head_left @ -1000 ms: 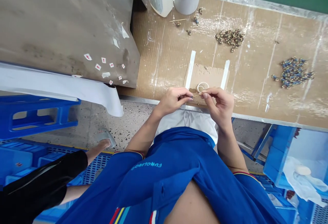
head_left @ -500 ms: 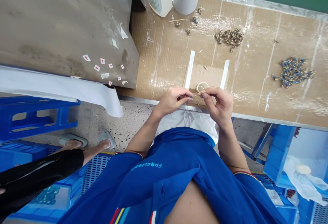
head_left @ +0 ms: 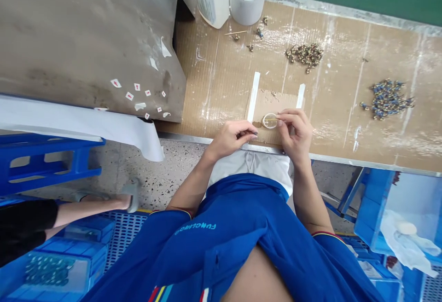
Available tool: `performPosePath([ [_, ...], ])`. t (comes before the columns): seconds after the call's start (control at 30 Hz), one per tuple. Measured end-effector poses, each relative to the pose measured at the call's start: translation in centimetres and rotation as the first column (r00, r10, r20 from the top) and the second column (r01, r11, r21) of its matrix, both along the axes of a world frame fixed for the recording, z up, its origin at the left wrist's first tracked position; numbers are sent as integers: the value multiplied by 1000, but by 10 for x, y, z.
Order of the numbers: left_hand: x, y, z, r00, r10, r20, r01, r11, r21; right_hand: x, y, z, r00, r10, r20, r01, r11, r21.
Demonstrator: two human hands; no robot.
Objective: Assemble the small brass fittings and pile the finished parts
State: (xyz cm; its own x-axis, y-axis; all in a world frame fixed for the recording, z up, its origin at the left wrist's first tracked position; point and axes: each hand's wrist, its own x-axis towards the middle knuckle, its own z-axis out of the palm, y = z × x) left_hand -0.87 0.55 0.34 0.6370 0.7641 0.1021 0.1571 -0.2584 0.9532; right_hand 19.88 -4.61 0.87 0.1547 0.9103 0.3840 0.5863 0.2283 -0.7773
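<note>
My right hand (head_left: 296, 130) pinches a thin wooden toothpick (head_left: 272, 119), whose far end lies over a small round white dish (head_left: 264, 125). The dish sits on a cardboard pad (head_left: 281, 97) held at its sides by white tape strips (head_left: 254, 92). Left of the dish, my left hand (head_left: 234, 139) is closed, thumb against fingers, on a tiny dark piece (head_left: 256, 133). That piece is mostly covered by the fingertips, so its kind is unclear. Crumb-like bits lie along the pad's far edge.
Farther back lies a pile of small brass-coloured parts (head_left: 305, 55); a blue-and-brass pile (head_left: 390, 99) is at right. A white tub (head_left: 247, 12), a jug (head_left: 219, 2) and another toothpick (head_left: 236, 32) are at back left. A metal housing (head_left: 103, 39) borders the left. Another person's leg (head_left: 90, 211) shows lower left.
My right hand has drawn the toothpick away from the piece in my left hand and over to the dish. The other person's legs have shifted left.
</note>
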Motion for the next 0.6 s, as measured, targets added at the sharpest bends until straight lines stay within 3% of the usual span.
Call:
performPosePath([
  [0.07,0,0,-1,1000,0,12,0,1000,-1,8,3,-1,1000,6,31,-5,1000,-6],
  [0.17,0,0,-2,1000,0,25,1,1000,-13,41,20,-3,995,-64,81,66,998,-23],
  [0.33,-1,0,-3,999,3,51,-1,999,-36,102,84,-15,957,-224,182,237,970,-57],
  [0.47,-2,-2,-2,998,37,51,-34,998,-54,100,128,-16,928,-277,250,315,941,-127],
  [0.6,0,-9,1,999,44,29,-40,991,-128,97,122,-12,946,-267,184,302,932,-201],
])
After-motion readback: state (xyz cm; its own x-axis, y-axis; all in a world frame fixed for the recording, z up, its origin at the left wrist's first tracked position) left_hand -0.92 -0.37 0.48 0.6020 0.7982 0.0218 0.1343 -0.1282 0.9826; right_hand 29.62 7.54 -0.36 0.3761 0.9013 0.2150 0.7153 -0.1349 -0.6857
